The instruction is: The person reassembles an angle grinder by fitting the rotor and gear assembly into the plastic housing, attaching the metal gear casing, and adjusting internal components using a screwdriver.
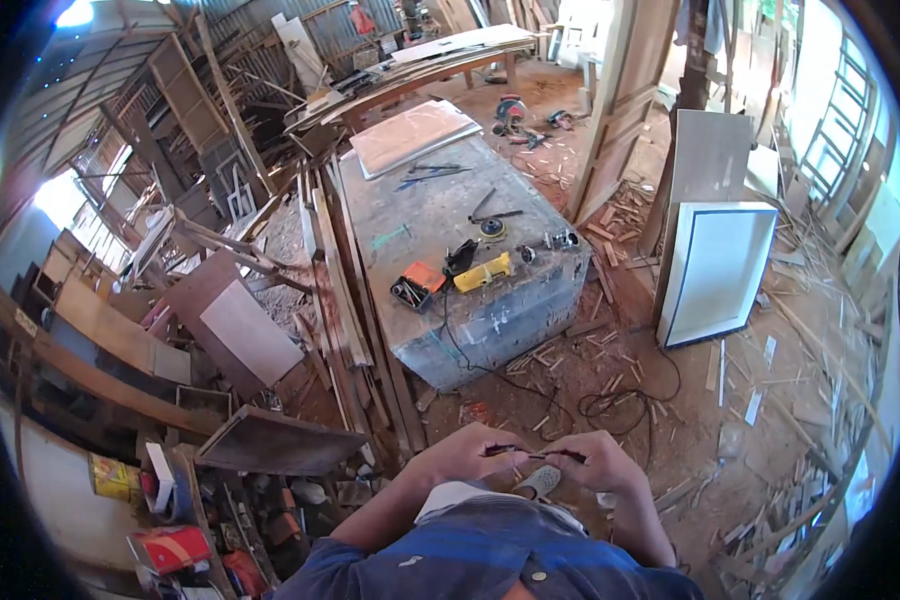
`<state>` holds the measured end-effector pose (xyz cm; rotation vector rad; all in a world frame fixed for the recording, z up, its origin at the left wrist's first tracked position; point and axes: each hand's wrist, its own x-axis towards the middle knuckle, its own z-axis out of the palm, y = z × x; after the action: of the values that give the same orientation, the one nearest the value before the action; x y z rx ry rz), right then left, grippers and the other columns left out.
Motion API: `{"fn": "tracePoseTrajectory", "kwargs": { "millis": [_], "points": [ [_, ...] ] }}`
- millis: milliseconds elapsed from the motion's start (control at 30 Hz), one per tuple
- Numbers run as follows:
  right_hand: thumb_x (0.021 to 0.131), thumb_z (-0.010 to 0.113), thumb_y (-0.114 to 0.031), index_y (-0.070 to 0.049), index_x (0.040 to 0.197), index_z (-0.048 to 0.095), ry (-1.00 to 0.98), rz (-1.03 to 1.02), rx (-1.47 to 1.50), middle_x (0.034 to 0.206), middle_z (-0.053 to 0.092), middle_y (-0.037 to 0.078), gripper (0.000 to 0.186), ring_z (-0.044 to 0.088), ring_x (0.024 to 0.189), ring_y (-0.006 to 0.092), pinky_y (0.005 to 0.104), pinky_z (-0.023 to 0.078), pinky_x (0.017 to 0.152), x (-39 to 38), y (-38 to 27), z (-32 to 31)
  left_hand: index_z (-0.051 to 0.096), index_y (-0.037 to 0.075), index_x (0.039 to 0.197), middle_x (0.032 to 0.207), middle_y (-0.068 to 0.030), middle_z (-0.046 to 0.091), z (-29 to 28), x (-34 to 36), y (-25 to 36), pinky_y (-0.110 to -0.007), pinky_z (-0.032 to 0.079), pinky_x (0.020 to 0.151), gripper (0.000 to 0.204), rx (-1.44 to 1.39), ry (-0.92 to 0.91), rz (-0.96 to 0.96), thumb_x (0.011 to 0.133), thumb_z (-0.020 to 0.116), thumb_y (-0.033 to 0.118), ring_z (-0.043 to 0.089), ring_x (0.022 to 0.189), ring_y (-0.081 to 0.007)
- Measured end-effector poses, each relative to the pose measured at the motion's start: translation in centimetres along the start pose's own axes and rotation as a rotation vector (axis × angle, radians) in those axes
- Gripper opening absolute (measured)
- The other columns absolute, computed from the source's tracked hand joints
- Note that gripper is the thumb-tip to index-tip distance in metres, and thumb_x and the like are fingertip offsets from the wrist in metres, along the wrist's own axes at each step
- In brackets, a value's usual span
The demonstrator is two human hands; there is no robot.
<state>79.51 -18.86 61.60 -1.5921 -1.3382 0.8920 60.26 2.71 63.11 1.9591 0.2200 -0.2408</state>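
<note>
In front of my waist, my left hand and my right hand face each other with fingers curled in. A thin dark object spans the gap between them, pinched at both ends. It is too small and too covered by my fingers to name. Beyond my hands stands a grey block-shaped workbench. On its near end lie a yellow power tool and an orange and black box. A round black disc rests behind them.
A dark cord trails from the bench to the floor. Right of the bench stands a white tray-like panel with a blue edge. Long boards line the bench's left side. Wood scraps litter the floor. Shelves with a red box stand lower left.
</note>
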Motion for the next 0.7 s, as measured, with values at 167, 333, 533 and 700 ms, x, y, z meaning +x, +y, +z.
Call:
{"fn": "tracePoseTrajectory", "kwargs": {
  "millis": [167, 333, 533, 700],
  "points": [
    [0.092, 0.083, -0.016, -0.004, 0.108, 0.082, 0.134, 0.041, -0.113, 0.096, 0.079, 0.016, 0.019, 0.077, 0.084, 0.0304, 0.0389, 0.059, 0.077, -0.7, 2.7, -1.6, 0.075, 0.001, 0.124, 0.1, -0.0195, 0.077, 0.4, 4.3, -0.2, -0.042, 0.056, 0.081, 0.042, -0.036, 0.018, 0.132, 0.11, 0.062, 0.038, 0.074, 0.087, -0.0292],
    [0.093, 0.082, -0.011, -0.002, 0.098, 0.079, 0.415, -0.005, -0.231, 0.09, 0.075, 0.011, 0.011, 0.072, 0.079, 0.0244, 0.0368, 0.057, 0.073, 0.1, 1.3, -3.6, 0.076, 0.001, 0.122, 0.093, -0.0198, 0.076, -1.7, 7.2, -0.4, -0.043, 0.055, 0.078, 0.041, 0.084, -0.015, 0.162, 0.111, 0.059, 0.037, 0.073, 0.083, -0.0336],
    [0.105, 0.074, -0.014, 0.001, 0.112, 0.071, 0.59, 0.182, 0.402, 0.094, 0.077, 0.008, 0.017, 0.073, 0.086, 0.0149, 0.0316, 0.059, 0.077, 3.7, -0.4, -1.4, 0.077, 0.001, 0.123, 0.089, -0.018, 0.075, -4.9, 8.7, -1.0, -0.043, 0.054, 0.074, 0.042, -0.006, -0.004, 0.296, 0.109, 0.059, 0.036, 0.071, 0.078, -0.0304],
    [0.11, 0.067, -0.013, 0.004, 0.117, 0.068, 0.544, 0.021, 0.386, 0.097, 0.077, 0.01, 0.018, 0.076, 0.092, 0.0159, 0.0312, 0.061, 0.083, 8.7, -1.9, -0.7, 0.073, 0.0, 0.124, 0.088, -0.0141, 0.072, -7.9, 8.3, -3.3, -0.044, 0.054, 0.076, 0.045, -0.103, 0.063, 0.375, 0.108, 0.056, 0.037, 0.07, 0.081, -0.0306]
  ]
}}
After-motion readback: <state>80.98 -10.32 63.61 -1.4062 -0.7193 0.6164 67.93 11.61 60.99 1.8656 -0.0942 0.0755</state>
